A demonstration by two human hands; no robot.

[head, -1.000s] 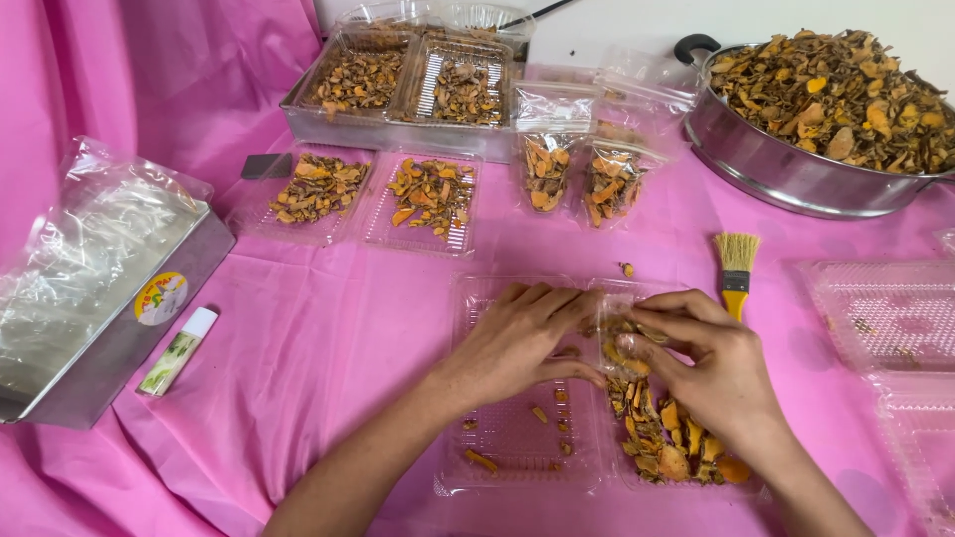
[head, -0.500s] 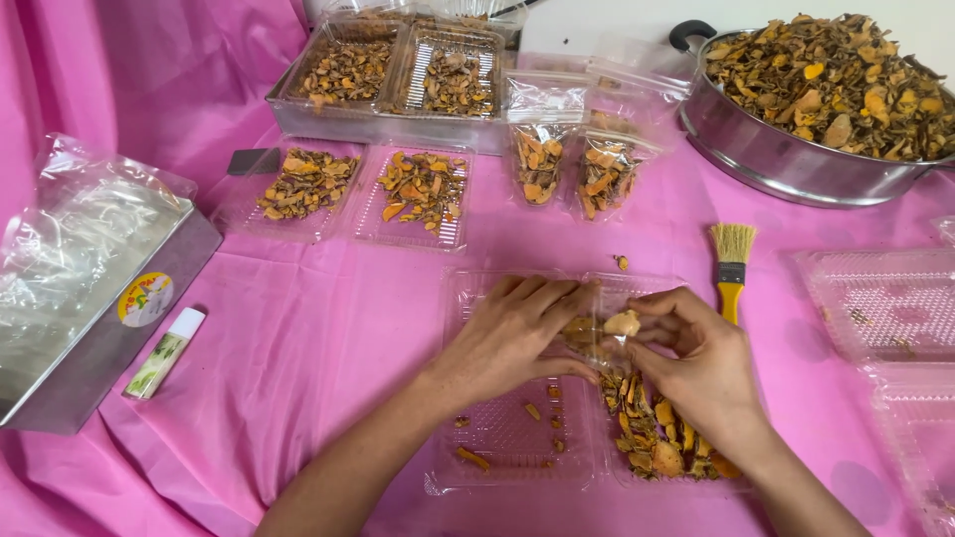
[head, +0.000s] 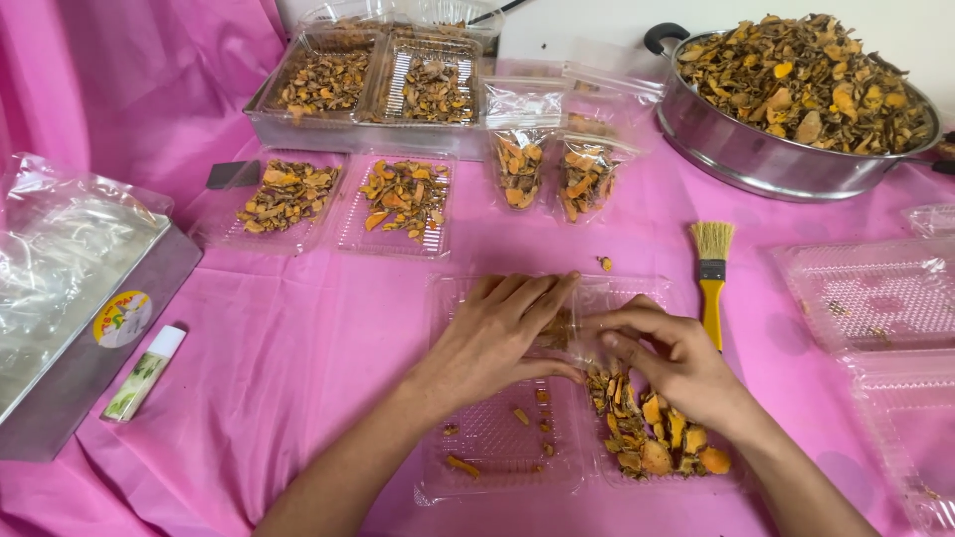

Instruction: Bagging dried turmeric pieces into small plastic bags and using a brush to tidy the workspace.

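An open clear plastic clamshell tray point(head: 497, 467) lies on the pink cloth in front of me. Its right half holds a pile of dried orange and brown slices point(head: 647, 447); the left half has only a few loose bits. My left hand point(head: 502, 338) and my right hand point(head: 671, 358) meet over the hinge of the tray. Between their fingertips they pinch a small clump of slices point(head: 562, 333). The left fingers lie nearly straight, the right fingers are curled.
A yellow-handled brush point(head: 711, 283) lies just right of my hands. Behind are two filled clear trays point(head: 398, 199), two small filled bags point(head: 519, 164), a metal tray point(head: 298, 129) and a big steel pot point(head: 766, 159) of slices. Empty clamshells point(head: 875, 293) sit right; a metal box point(head: 90, 338) and a tube point(head: 144, 373) left.
My right hand has lifted off the pile and come left to meet the left hand. The clump between the fingers has gathered over the middle of the tray.
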